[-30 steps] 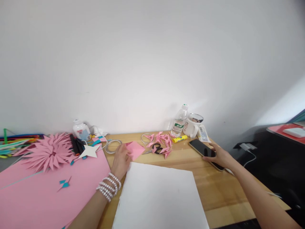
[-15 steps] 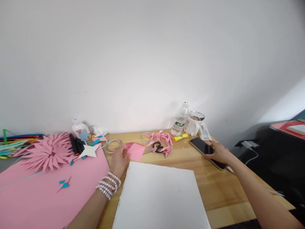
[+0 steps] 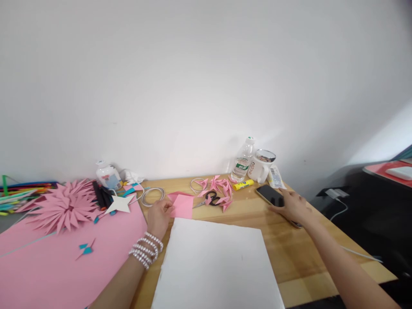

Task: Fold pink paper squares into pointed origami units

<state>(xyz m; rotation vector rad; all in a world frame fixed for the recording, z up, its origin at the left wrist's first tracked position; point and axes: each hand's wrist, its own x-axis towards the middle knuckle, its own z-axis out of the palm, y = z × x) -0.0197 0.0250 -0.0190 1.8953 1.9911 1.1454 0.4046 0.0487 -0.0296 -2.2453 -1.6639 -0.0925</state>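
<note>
My left hand (image 3: 159, 216), with bead bracelets on the wrist, pinches the near left edge of a folded pink paper (image 3: 183, 205) lying just beyond a large white sheet (image 3: 215, 266). My right hand (image 3: 291, 207) rests flat on the near half of a dark phone (image 3: 270, 194) on the wooden table (image 3: 289, 249). Black-handled scissors (image 3: 210, 199) and several small folded pink pieces (image 3: 219, 186) lie between the two hands.
A big pink sheet (image 3: 58, 262) covers the left, with a spiky pink paper flower (image 3: 64, 206), a white star (image 3: 120, 204), markers and a glue bottle (image 3: 107, 175). At the back stand a water bottle (image 3: 243, 160), a white mug (image 3: 261, 165) and a yellow glue stick (image 3: 243, 185). White wall behind.
My left hand has drawn the pink paper slightly nearer and turned it. My right hand has slid a little left over the phone.
</note>
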